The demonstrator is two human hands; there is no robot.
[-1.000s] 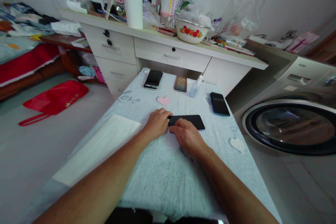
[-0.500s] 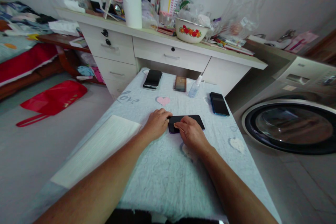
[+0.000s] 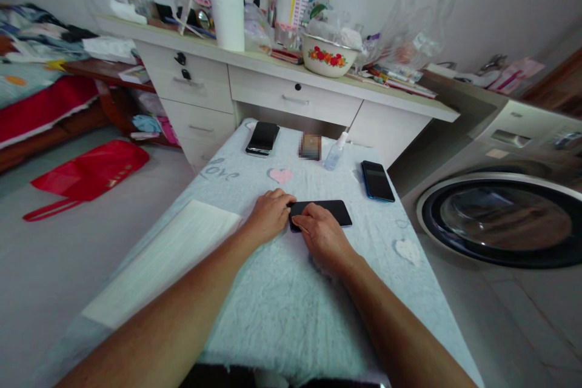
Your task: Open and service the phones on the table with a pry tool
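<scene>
A black smartphone (image 3: 339, 212) lies flat, screen up, on the cloth-covered table in front of me. My left hand (image 3: 269, 216) holds its left end, fingertips at the upper left corner. Over the left part of the screen, my right hand (image 3: 322, 235) is closed in a pinch with its fingertips on the glass. A small tan edge shows at those fingertips; I cannot make out what it is. Beyond the phone stands a clear spray bottle (image 3: 335, 153) with a white top, beside a pixelated small square item (image 3: 310, 146).
Another phone (image 3: 378, 181) lies at the right, and stacked dark phones (image 3: 262, 137) at the back left. A whitish flat board or sheet (image 3: 168, 260) lies left of my forearm. A white desk (image 3: 291, 100) stands behind, a washing machine (image 3: 500, 151) to the right.
My right hand has slid left along the phone's screen, toward its left end. The left hand keeps its place at the phone's end. The whole view has shifted slightly.
</scene>
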